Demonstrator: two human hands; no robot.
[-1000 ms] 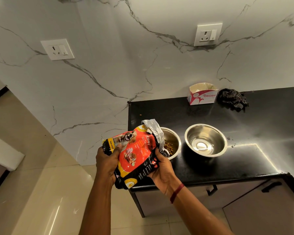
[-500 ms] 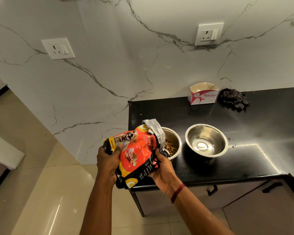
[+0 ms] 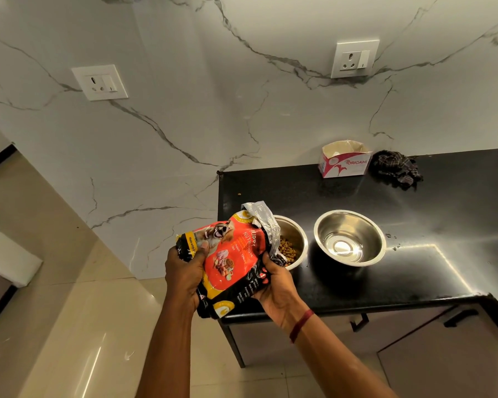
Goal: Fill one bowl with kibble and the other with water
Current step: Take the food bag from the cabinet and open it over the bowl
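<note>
An orange and black kibble bag (image 3: 230, 259) is tilted with its torn silver mouth over the left steel bowl (image 3: 295, 229), which holds brown kibble (image 3: 288, 249). My left hand (image 3: 184, 271) grips the bag's bottom end. My right hand (image 3: 276, 285) grips the bag near its mouth, from below. The right steel bowl (image 3: 350, 238) stands beside the first one on the black counter (image 3: 414, 268); its shiny bottom reflects light, and I cannot tell whether water is in it.
A white and red cardboard box (image 3: 344, 160) and a dark crumpled cloth (image 3: 396, 169) lie at the back of the counter by the marble wall. A stray kibble piece (image 3: 238, 194) lies near the counter's back left corner. Cabinet doors with black handles (image 3: 459, 315) are below.
The bag stays tilted over the left bowl in both hands. The kibble pile in the bowl looks slightly larger. The right bowl has not moved.
</note>
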